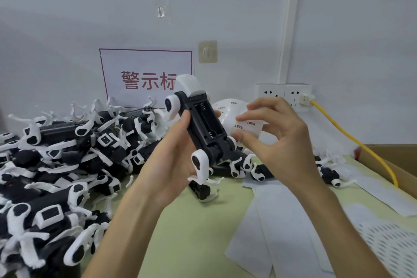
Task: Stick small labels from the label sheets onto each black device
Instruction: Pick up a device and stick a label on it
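At a green-topped workbench, a person's left hand grips one black device, a dog-shaped toy, belly up and raised above the table, thumb pressed along one flank and fingers curled round the other. Its open battery bay faces the camera. Just beside it, the right hand pinches a small strip of labels between thumb and forefinger, the other fingers loosely apart. Many more devices lie in a heap at left, and label sheets trail across the table at right. The hard plastic body looks light and rigid, safe to clamp by its flanks, while the thin white legs seem likeliest to swivel or snap. The label appears flimsy and tacky, best held by one edge.
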Tool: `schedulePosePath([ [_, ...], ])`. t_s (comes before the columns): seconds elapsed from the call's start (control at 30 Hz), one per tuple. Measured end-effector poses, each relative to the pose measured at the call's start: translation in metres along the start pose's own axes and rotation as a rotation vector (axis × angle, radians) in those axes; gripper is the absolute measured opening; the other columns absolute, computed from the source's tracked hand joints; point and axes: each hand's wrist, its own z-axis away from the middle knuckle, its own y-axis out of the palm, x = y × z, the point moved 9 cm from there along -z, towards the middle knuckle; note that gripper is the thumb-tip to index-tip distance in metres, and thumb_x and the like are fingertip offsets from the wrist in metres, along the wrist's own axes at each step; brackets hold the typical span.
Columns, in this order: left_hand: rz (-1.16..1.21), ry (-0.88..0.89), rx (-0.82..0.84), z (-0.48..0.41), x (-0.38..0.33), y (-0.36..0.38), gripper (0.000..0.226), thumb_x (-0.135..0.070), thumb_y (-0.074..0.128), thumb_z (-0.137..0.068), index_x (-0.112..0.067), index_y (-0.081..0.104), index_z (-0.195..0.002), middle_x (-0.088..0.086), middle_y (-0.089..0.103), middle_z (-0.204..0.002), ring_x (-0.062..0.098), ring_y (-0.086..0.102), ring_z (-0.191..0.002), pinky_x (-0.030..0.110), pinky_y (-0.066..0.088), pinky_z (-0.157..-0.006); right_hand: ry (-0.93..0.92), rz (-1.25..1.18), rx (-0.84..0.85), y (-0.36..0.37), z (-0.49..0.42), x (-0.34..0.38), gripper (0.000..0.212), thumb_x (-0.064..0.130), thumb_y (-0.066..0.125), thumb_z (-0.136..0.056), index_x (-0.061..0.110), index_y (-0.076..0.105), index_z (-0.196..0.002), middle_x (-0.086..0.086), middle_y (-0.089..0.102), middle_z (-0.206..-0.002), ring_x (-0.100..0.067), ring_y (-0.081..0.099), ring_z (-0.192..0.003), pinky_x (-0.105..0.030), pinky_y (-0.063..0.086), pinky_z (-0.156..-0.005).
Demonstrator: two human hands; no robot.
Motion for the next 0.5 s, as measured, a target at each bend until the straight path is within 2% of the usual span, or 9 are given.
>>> schedulePosePath([
  [0.07, 0.008, 0.016, -0.027, -0.001, -0.003, -0.002, 0.041, -0.052, 0.061, -0.088, -0.025, 0.081, -0.111, -0.002, 0.076, -0.113, 0.019, 0.074, -0.105, 0.031, 0.061, -0.080, -0.017, 0.020, 0.008, 0.000, -0.001, 0.001, 0.021, 0.025, 0.088, -0.077, 0.023, 0.080, -0.096, 0.004, 0.063, -0.109, -0.015, 0.064, -0.102, -0.032, 0.057, -0.073],
  [0.13, 0.018, 0.029, -0.025, -0.001, -0.005, -0.001, 0.040, -0.048, 0.057, -0.088, -0.025, 0.082, -0.107, -0.002, 0.077, -0.112, 0.018, 0.075, -0.104, 0.032, 0.061, -0.079, -0.041, 0.060, 0.009, -0.002, -0.001, 0.002, 0.019, 0.028, 0.088, -0.077, 0.027, 0.080, -0.094, 0.005, 0.064, -0.106, -0.013, 0.061, -0.083, -0.025, 0.048, -0.060],
  [0.2, 0.011, 0.026, -0.016, -0.001, -0.005, 0.002, 0.047, -0.049, 0.059, -0.087, -0.018, 0.077, -0.118, 0.000, 0.076, -0.113, 0.019, 0.074, -0.105, 0.032, 0.061, -0.079, -0.079, 0.109, 0.002, -0.003, 0.000, 0.003, 0.018, 0.028, 0.088, -0.077, 0.029, 0.081, -0.094, 0.006, 0.064, -0.100, -0.012, 0.051, -0.067, -0.016, 0.037, -0.057],
  [0.27, -0.002, 0.026, -0.019, -0.003, -0.004, 0.003, 0.051, -0.048, 0.058, -0.086, -0.016, 0.067, -0.124, -0.002, 0.077, -0.110, 0.017, 0.075, -0.102, 0.032, 0.062, -0.076, -0.123, 0.146, -0.002, -0.003, 0.001, 0.004, 0.016, 0.024, 0.087, -0.079, 0.027, 0.081, -0.094, 0.006, 0.064, -0.094, -0.015, 0.044, -0.058, -0.014, 0.033, -0.054],
  [0.33, -0.006, 0.022, -0.010, -0.006, -0.003, 0.005, 0.051, -0.048, 0.062, -0.079, -0.018, 0.069, -0.119, -0.003, 0.078, -0.109, 0.017, 0.076, -0.101, 0.033, 0.062, -0.074, -0.160, 0.155, 0.001, -0.001, 0.003, 0.005, 0.014, 0.018, 0.086, -0.081, 0.023, 0.081, -0.093, 0.006, 0.065, -0.088, -0.018, 0.041, -0.052, -0.015, 0.033, -0.052],
  [0.4, -0.007, 0.031, 0.008, -0.008, -0.004, 0.005, 0.048, -0.049, 0.067, -0.072, -0.023, 0.079, -0.110, -0.002, 0.078, -0.109, 0.017, 0.075, -0.102, 0.033, 0.063, -0.075, -0.181, 0.147, 0.005, 0.000, 0.003, 0.006, 0.011, 0.014, 0.085, -0.082, 0.020, 0.082, -0.091, 0.007, 0.065, -0.084, -0.015, 0.043, -0.050, -0.013, 0.034, -0.054],
  [0.5, -0.008, 0.021, 0.049, -0.010, -0.003, 0.006, 0.039, -0.051, 0.073, -0.073, -0.029, 0.083, -0.105, -0.003, 0.077, -0.115, 0.018, 0.073, -0.110, 0.034, 0.062, -0.082, -0.190, 0.137, -0.011, 0.000, 0.004, 0.008, 0.006, 0.011, 0.081, -0.082, 0.016, 0.082, -0.086, 0.007, 0.068, -0.080, -0.013, 0.050, -0.050, -0.014, 0.039, -0.052],
])
